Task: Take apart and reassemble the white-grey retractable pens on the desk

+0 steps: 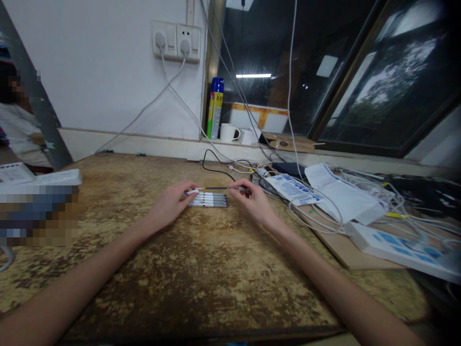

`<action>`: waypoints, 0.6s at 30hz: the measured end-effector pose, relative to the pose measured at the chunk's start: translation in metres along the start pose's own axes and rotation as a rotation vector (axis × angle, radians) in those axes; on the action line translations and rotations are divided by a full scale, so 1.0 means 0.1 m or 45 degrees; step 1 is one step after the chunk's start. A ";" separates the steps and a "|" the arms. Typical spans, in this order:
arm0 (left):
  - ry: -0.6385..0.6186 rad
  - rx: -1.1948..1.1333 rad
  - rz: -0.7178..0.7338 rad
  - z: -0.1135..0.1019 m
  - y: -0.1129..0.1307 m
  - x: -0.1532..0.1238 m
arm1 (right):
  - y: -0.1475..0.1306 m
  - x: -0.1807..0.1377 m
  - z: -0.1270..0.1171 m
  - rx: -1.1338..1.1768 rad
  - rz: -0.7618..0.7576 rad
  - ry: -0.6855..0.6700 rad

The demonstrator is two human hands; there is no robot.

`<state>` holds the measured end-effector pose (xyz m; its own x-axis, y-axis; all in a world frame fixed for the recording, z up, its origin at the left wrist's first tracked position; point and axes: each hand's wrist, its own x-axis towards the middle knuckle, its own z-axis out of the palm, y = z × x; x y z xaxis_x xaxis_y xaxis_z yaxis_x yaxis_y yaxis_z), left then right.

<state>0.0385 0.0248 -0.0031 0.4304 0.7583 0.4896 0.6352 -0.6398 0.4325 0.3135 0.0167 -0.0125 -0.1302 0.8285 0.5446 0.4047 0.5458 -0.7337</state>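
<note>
Several white-and-grey pens point(209, 200) lie side by side in a row on the worn wooden table. Just beyond them a thin dark pen refill point(218, 188) with a yellowish section stretches between my two hands. My left hand point(176, 198) is closed on a white pen barrel point(192, 191) at the refill's left end. At the other end, the fingers of my right hand point(251, 196) pinch the refill, and a short grey pen piece point(245, 190) shows among them. Whether the refill sits inside either part is too small to tell.
On the right, a tangle of cables point(324, 218), printed papers point(345, 194) and a white power strip point(399, 250) cover a board. A spray can point(215, 108) and a white mug point(229, 132) stand on the sill. At far left are white boxes point(43, 182) and a person point(21, 129).
</note>
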 end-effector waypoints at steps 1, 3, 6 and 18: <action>-0.007 -0.007 0.002 0.00 0.00 0.00 | 0.00 0.00 0.00 0.001 0.003 0.000; -0.019 -0.021 0.008 -0.01 0.02 0.00 | 0.00 0.00 0.00 0.008 -0.001 0.002; -0.022 -0.025 0.016 -0.02 0.03 0.00 | 0.01 0.00 0.00 0.013 -0.010 0.006; -0.043 -0.014 0.034 -0.02 0.04 0.00 | -0.03 0.00 -0.01 0.009 0.010 0.003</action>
<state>0.0392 0.0218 0.0001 0.4689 0.7446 0.4751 0.6161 -0.6612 0.4281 0.3130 0.0147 -0.0101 -0.1246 0.8327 0.5396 0.3993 0.5399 -0.7410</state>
